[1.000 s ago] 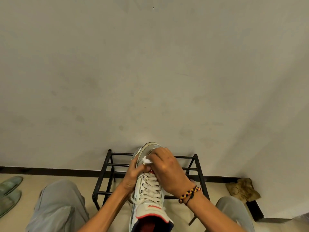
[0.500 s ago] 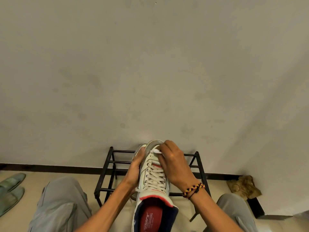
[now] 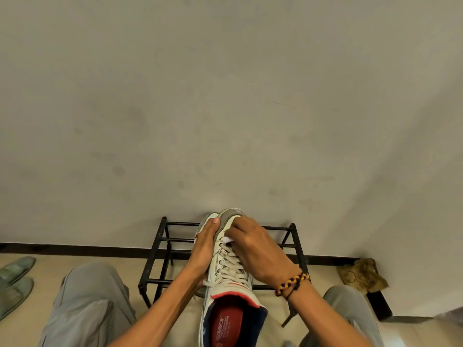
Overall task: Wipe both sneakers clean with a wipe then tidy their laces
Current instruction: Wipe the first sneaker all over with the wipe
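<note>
A white sneaker (image 3: 229, 266) with cream laces, a grey toe cap and a red insole points away from me, held up in front of my knees. My left hand (image 3: 204, 246) grips its left side, thumb near the toe. My right hand (image 3: 258, 251) presses a small white wipe (image 3: 227, 239) onto the upper just above the top of the laces, fingers curled over it. A beaded bracelet circles that wrist. A second sneaker (image 3: 206, 219) shows only as a toe behind my left hand.
A black metal shoe rack (image 3: 162, 249) stands against the grey wall just beyond the sneaker. Green slippers (image 3: 15, 279) lie on the floor at far left. A crumpled brown rag (image 3: 360, 274) sits by the skirting at right. My grey-trousered knees flank the sneaker.
The sneaker has tipped so its red insole faces me. My right hand slid the wipe up to the toe cap, then back toward the laces.
</note>
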